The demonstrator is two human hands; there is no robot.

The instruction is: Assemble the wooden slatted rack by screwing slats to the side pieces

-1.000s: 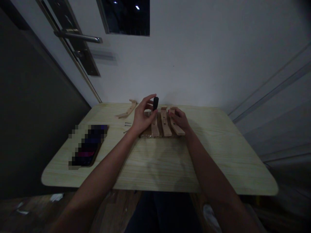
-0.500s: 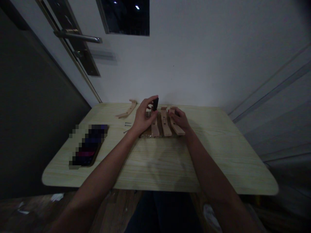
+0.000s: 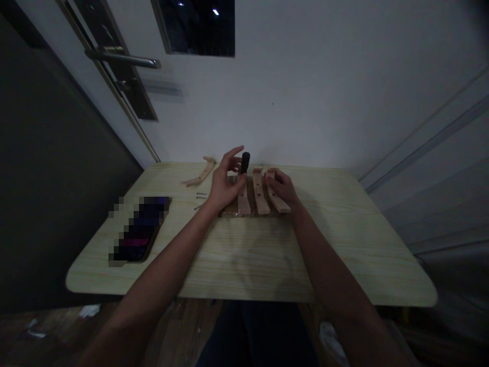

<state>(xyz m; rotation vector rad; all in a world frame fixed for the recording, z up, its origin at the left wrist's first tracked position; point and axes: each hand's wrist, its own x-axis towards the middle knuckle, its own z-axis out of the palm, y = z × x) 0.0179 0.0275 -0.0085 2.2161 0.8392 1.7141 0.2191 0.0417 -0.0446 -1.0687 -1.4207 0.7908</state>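
Observation:
My left hand [image 3: 226,181] grips an upright black-handled screwdriver [image 3: 245,162], its index finger raised off the handle. The screwdriver's shaft is hidden. It stands over the leftmost wooden hook [image 3: 243,203], which lies on a brown board [image 3: 228,209]. Beside it, the middle wooden hook [image 3: 260,196] shows its holes. My right hand [image 3: 283,187] is closed around the upper part of the rightmost wooden hook [image 3: 280,205], at the board's right side.
Another wooden hook [image 3: 200,177] lies at the back left of the table [image 3: 244,260]. Several screws [image 3: 200,196] rest left of the board. A phone [image 3: 143,229] lies on the left. A white door with a metal handle [image 3: 130,59] rises behind the table.
My left index finger has lifted off the top of the screwdriver, and the handle appears turned a little. My right hand stays on the rightmost wooden hook.

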